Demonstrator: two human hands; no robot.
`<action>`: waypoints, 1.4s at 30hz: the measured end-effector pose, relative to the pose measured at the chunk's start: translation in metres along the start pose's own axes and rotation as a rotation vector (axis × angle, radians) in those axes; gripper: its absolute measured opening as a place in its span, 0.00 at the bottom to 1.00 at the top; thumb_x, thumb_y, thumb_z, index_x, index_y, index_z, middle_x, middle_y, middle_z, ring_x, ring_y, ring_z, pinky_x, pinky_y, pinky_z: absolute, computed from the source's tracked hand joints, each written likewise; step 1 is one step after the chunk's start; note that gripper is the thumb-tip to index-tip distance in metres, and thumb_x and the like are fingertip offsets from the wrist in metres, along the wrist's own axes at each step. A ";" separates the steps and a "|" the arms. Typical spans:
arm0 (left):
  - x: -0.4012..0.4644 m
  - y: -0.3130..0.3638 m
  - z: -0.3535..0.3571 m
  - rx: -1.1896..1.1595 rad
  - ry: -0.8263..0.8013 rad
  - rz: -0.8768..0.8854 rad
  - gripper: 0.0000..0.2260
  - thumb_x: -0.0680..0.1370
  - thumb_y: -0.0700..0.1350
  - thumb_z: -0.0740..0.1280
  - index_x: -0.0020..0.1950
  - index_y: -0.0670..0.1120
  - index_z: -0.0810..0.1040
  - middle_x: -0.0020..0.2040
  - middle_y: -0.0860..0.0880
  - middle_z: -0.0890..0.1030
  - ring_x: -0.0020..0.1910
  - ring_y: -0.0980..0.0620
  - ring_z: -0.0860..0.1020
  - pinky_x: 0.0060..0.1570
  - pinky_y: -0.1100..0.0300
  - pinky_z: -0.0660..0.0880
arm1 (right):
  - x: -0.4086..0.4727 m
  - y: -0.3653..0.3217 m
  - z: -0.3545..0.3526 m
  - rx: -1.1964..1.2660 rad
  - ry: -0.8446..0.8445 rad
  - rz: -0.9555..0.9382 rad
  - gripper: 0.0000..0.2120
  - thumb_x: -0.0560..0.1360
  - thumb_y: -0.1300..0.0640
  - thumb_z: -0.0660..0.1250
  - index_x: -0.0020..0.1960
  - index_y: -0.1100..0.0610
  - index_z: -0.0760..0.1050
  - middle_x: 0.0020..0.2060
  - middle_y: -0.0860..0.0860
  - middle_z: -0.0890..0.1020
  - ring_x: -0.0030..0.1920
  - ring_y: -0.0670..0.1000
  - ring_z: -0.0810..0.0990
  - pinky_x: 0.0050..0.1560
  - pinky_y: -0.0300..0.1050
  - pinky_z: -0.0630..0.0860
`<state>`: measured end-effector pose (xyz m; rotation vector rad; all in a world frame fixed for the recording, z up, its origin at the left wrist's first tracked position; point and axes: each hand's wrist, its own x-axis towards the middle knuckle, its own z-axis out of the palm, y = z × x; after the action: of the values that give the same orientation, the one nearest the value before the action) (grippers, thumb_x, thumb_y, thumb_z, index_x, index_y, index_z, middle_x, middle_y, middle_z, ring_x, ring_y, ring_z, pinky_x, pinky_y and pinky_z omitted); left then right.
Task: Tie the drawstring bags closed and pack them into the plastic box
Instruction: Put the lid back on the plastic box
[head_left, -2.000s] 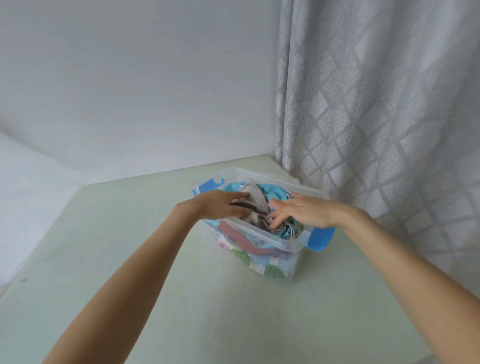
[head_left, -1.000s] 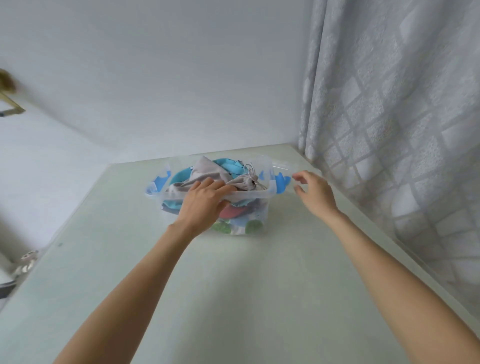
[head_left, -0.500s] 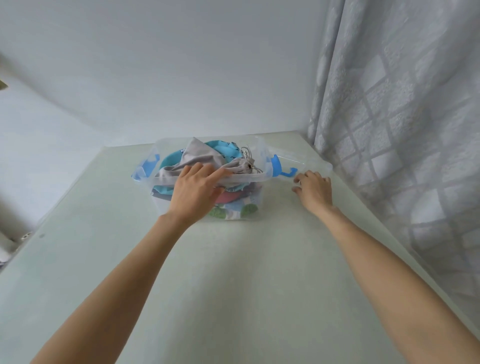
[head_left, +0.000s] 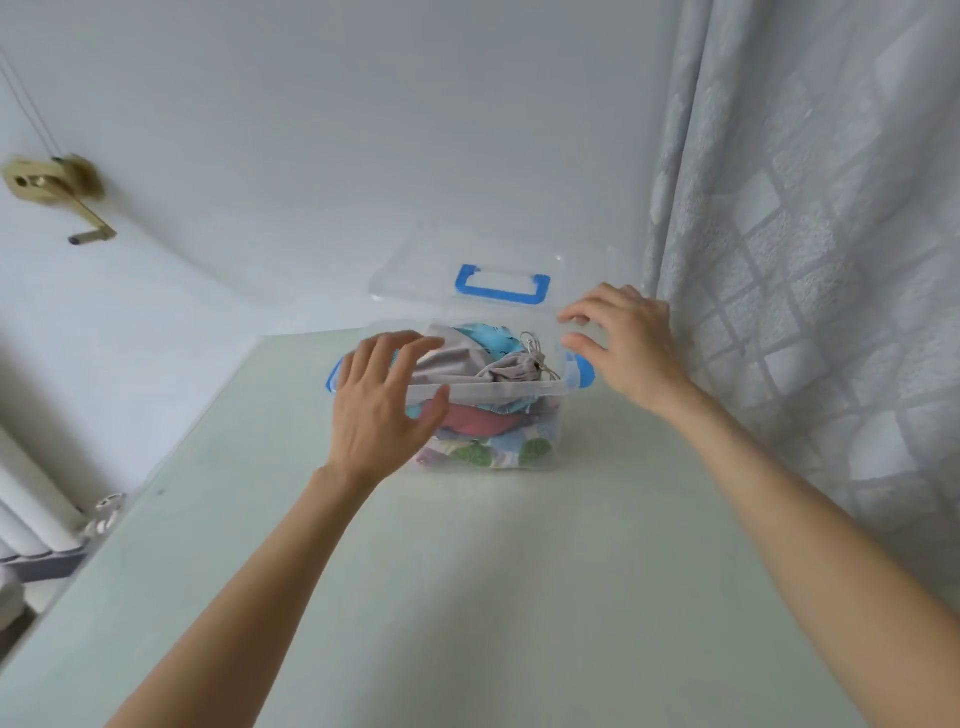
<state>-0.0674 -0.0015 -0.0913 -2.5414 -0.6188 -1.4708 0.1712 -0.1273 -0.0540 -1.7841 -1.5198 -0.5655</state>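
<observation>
A clear plastic box stands at the far end of the pale green table. It is full of drawstring bags: a grey one with its cord tied on top, a light blue one behind it, a red one and patterned ones beneath. The clear lid with a blue handle is tilted up over the box's back edge. My right hand pinches the lid's right corner between fingers and thumb. My left hand lies spread over the box's left front rim, fingers straight.
A patterned grey curtain hangs close to the right of the box. White walls meet behind it. A brass crank sticks out of the left wall. A white radiator stands off the table's left edge. Blue latches flank the box.
My right hand picked the lid up from the table beside the box and raised it over the box. My left hand lifted off the grey bag and spread over the rim.
</observation>
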 end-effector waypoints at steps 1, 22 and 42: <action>0.003 -0.005 -0.005 0.018 0.011 0.014 0.19 0.72 0.51 0.66 0.62 0.50 0.72 0.59 0.49 0.76 0.58 0.48 0.72 0.58 0.56 0.66 | 0.004 -0.012 0.002 -0.037 -0.031 -0.049 0.08 0.73 0.51 0.69 0.50 0.50 0.80 0.46 0.44 0.78 0.46 0.48 0.73 0.52 0.49 0.62; 0.031 -0.043 0.022 0.045 -0.737 0.160 0.22 0.79 0.60 0.55 0.73 0.61 0.60 0.73 0.59 0.64 0.72 0.53 0.63 0.66 0.57 0.63 | 0.002 -0.011 0.031 0.197 -0.320 0.168 0.12 0.76 0.45 0.63 0.53 0.48 0.80 0.45 0.44 0.73 0.44 0.48 0.74 0.53 0.44 0.68; 0.021 -0.032 0.022 0.043 -0.595 0.040 0.28 0.72 0.71 0.43 0.65 0.64 0.69 0.66 0.62 0.73 0.58 0.55 0.77 0.33 0.62 0.62 | -0.002 0.001 0.074 0.692 0.083 0.965 0.36 0.68 0.59 0.74 0.72 0.58 0.63 0.65 0.55 0.74 0.63 0.52 0.74 0.61 0.42 0.68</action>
<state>-0.0543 0.0405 -0.0867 -2.9304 -0.6480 -0.6577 0.1630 -0.0731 -0.1031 -1.6283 -0.5259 0.3316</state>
